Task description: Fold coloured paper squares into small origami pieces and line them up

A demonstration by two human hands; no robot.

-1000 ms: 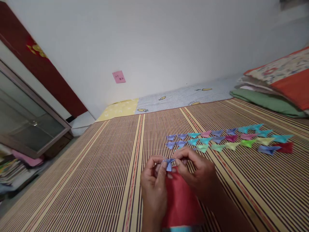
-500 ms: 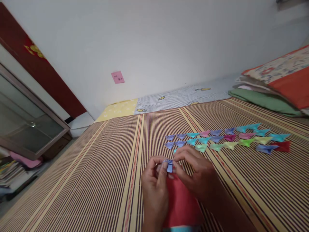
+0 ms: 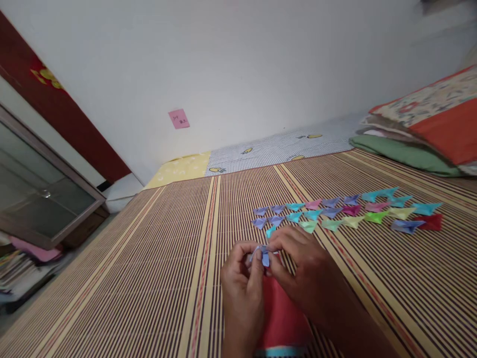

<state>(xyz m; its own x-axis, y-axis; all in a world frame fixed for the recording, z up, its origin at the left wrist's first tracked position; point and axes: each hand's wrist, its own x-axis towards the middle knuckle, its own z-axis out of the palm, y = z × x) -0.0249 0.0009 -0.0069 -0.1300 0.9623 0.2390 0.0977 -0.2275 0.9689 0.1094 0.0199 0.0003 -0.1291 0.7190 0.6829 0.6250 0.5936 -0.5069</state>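
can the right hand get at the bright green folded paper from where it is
Probably yes: the bright green folded paper lies uncovered, with striped mat on its near side. The right hand, though, holds blue paper with the left hand, so it may need to let go first.

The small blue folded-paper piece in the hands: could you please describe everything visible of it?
The small blue folded-paper piece looks thin and creased, with a roughly rectangular flap pointing down. The left hand and right hand pinch it, partly hiding its upper part, near a flat red papery sheet.
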